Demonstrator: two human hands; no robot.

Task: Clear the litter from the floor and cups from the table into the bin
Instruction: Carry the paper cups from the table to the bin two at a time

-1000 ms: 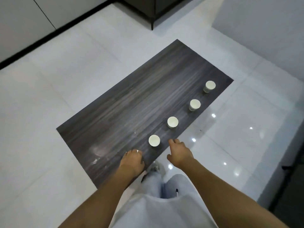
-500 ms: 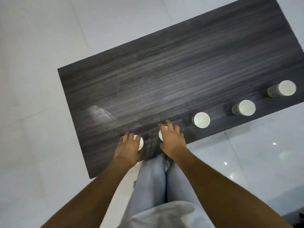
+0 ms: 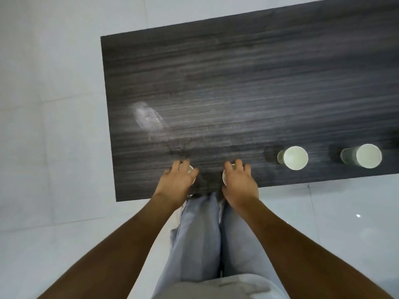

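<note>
Left hand (image 3: pixel 177 182): your grip comes down over the top of the left cup (image 3: pixel 190 170), fingers draped past its rim. Only a sliver of white rim shows by the fingertips; cannot tell whether the grip has closed on the wall or only rests on top.

Right hand (image 3: pixel 239 183): same picture over the second cup (image 3: pixel 225 176), a crescent of rim showing at the thumb side. Fingers look curled over it, but contact with the sides is hidden.

Both cups sit at the near edge of the surface (image 3: pixel 216 83), toward its left corner, just in front of your legs.

Risks from here:
- Thin paper-looking cups, gripped from above. Squeeze hard and a wall likely buckles; squeeze lightly and a cup may slip out on the lift.
- Near edge is close. A nudge toward you before the grip settles could tip a cup onto the floor (image 3: pixel 54 147).
- Contents unseen under your hands. Any leftover liquid would spill if tilted.

Further along the near edge, to the right: third cup (image 3: pixel 294 158), upright, and fourth cup (image 3: pixel 364 156), both apart from your hands and not yet cleared. No bin in view, so you carry blind for now.
</note>
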